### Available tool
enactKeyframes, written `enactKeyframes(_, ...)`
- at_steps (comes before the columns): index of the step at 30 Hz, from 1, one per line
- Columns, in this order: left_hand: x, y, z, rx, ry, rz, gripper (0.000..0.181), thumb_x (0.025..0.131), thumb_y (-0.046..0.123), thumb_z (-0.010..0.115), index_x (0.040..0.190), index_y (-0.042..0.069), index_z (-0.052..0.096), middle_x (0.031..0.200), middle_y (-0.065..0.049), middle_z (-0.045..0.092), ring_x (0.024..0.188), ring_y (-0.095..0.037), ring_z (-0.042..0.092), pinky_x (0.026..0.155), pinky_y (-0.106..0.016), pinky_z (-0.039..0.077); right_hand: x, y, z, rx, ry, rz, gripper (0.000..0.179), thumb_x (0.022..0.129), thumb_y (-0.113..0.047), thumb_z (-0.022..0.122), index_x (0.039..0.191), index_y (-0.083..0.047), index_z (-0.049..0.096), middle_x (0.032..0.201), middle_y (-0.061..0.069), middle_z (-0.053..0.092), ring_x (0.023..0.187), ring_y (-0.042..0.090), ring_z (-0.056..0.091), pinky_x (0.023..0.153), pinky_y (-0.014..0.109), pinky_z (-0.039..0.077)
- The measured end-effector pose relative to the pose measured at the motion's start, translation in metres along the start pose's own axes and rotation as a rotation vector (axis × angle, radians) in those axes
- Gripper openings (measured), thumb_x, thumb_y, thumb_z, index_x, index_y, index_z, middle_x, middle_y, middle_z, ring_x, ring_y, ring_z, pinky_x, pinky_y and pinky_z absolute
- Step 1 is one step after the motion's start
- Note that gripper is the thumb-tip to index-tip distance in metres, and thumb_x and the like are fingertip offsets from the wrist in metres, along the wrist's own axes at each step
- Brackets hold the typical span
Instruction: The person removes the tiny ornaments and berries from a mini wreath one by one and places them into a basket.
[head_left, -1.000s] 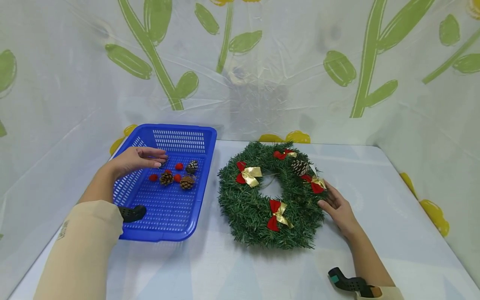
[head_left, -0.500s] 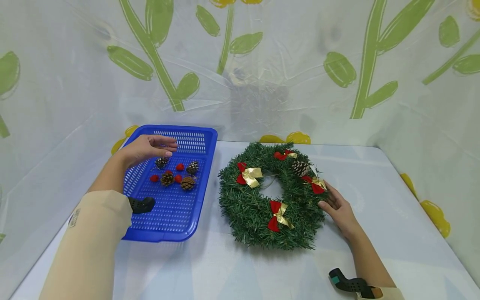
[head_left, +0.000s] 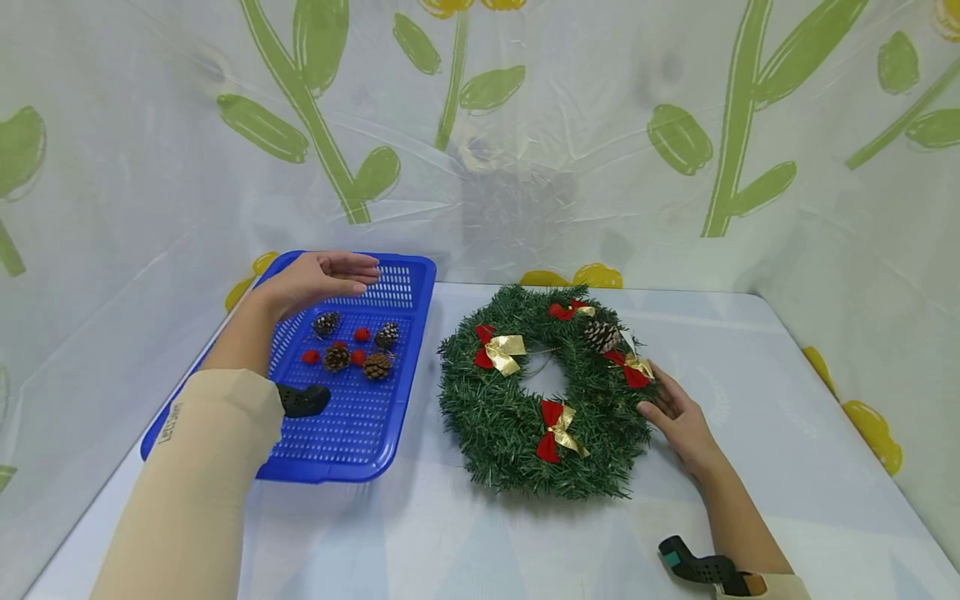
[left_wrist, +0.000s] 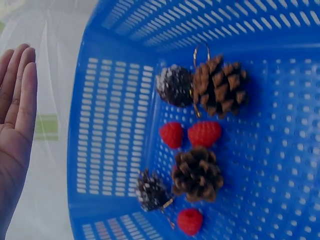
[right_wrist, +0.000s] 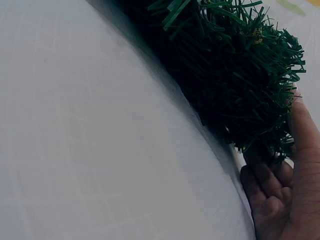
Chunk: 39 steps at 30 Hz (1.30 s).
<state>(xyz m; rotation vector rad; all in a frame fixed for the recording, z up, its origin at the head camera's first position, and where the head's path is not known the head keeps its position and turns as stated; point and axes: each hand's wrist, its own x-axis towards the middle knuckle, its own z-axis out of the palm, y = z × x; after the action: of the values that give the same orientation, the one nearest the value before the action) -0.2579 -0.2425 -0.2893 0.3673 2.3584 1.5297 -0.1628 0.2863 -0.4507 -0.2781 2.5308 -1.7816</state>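
Above the far part of the blue plastic basket (head_left: 341, 446) hovers my left hand (head_left: 318, 279), fingers straight and nothing in it. In the left wrist view, two brown pine cones (left_wrist: 197, 175), two frosted pine cones (left_wrist: 175, 85) and several red berries (left_wrist: 205, 133) lie on the basket floor. My right hand (head_left: 682, 429) grips the right edge of a green wreath (head_left: 487, 429), thumb against its side and fingers curled beneath. Red-and-gold bows (head_left: 551, 429) and a white-tipped pine cone (head_left: 602, 337) sit on the wreath.
Basket and wreath stand side by side on a white table (head_left: 450, 542). Behind and at both sides hangs a pale curtain (head_left: 577, 167) with painted green stems. A loop of thin cord (head_left: 536, 367) shows in the wreath's centre hole.
My left hand has risen up and to the right over the basket, uncovering the frosted pine cone at the left. The right hand and the wreath have stayed in place.
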Motion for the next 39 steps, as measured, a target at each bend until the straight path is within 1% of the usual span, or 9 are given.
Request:
enactKeyframes(5,0.008,0.010,0.008,-0.021,-0.033,0.034,0.053,0.092,0.013,0.062,0.140,0.004,0.044,0.135,-0.009,0.054,0.116,-0.010,0.057,0.110,-0.042,0.033,0.000,0.002,-0.001,-0.002,-0.008,0.002,0.069,0.097,-0.015,0.054,0.153,-0.019,0.015,0.153,0.027,0.015,0.135,0.050,0.022,0.087,0.001,0.034)
enactKeyframes(9,0.017,0.017,0.013,-0.038,-0.054,0.050,0.055,0.091,0.011,0.063,0.141,0.002,0.042,0.135,-0.011,0.054,0.117,-0.012,0.057,0.111,-0.045,0.031,0.000,0.002,-0.002,-0.007,-0.014,0.008,0.069,0.097,-0.016,0.054,0.153,-0.021,0.015,0.154,0.027,0.015,0.135,0.051,0.020,0.087,0.001,0.034)
enactKeyframes(12,0.025,0.021,0.017,-0.039,-0.075,0.053,0.056,0.090,0.009,0.063,0.142,0.003,0.041,0.138,-0.015,0.051,0.120,-0.016,0.056,0.111,-0.046,0.031,0.000,0.003,-0.003,-0.011,-0.014,0.011,0.069,0.097,-0.017,0.054,0.153,-0.021,0.015,0.153,0.027,0.015,0.135,0.051,0.021,0.087,0.001,0.033)
enactKeyframes(15,0.033,0.025,0.024,-0.037,-0.116,0.066,0.057,0.089,0.008,0.064,0.142,0.005,0.042,0.142,-0.018,0.046,0.126,-0.023,0.051,0.111,-0.046,0.031,0.000,0.004,-0.003,-0.012,-0.011,0.010,0.069,0.097,-0.017,0.055,0.153,-0.022,0.015,0.153,0.027,0.015,0.135,0.051,0.021,0.087,0.001,0.033)
enactKeyframes(20,0.045,0.034,0.036,-0.044,-0.170,0.079,0.059,0.088,0.006,0.064,0.142,0.004,0.041,0.145,-0.017,0.042,0.131,-0.029,0.044,0.110,-0.046,0.032,0.001,0.004,-0.002,-0.008,-0.015,0.015,0.069,0.097,-0.018,0.054,0.153,-0.022,0.015,0.153,0.027,0.015,0.135,0.051,0.021,0.088,0.001,0.034)
enactKeyframes(24,0.053,0.041,0.044,-0.032,-0.174,0.080,0.059,0.088,0.005,0.063,0.143,0.004,0.040,0.144,-0.016,0.043,0.132,-0.028,0.043,0.109,-0.046,0.033,0.001,0.004,-0.002,-0.006,-0.012,0.014,0.068,0.097,-0.018,0.054,0.153,-0.022,0.016,0.154,0.026,0.015,0.136,0.050,0.021,0.088,0.001,0.034)
enactKeyframes(30,0.064,0.052,0.060,-0.042,-0.158,0.122,0.058,0.086,0.004,0.066,0.140,0.006,0.044,0.141,-0.014,0.048,0.130,-0.026,0.046,0.108,-0.042,0.036,0.001,0.003,-0.003,-0.009,-0.003,0.003,0.068,0.097,-0.017,0.054,0.153,-0.021,0.016,0.153,0.027,0.016,0.135,0.049,0.023,0.088,0.001,0.034)
enactKeyframes(35,0.073,0.058,0.075,-0.104,-0.158,0.155,0.061,0.085,-0.004,0.064,0.141,0.001,0.041,0.143,-0.019,0.044,0.131,-0.028,0.044,0.105,-0.040,0.040,0.000,0.001,-0.002,-0.004,-0.010,0.004,0.068,0.097,-0.015,0.054,0.153,-0.018,0.016,0.153,0.027,0.018,0.135,0.050,0.023,0.088,0.002,0.035)
enactKeyframes(39,0.081,0.060,0.086,-0.104,-0.140,0.182,0.062,0.084,-0.006,0.064,0.142,-0.001,0.040,0.143,-0.021,0.043,0.131,-0.029,0.044,0.105,-0.037,0.040,0.000,-0.001,-0.002,-0.007,-0.011,0.010,0.069,0.097,-0.014,0.055,0.153,-0.018,0.016,0.154,0.025,0.017,0.136,0.049,0.021,0.088,0.001,0.034)
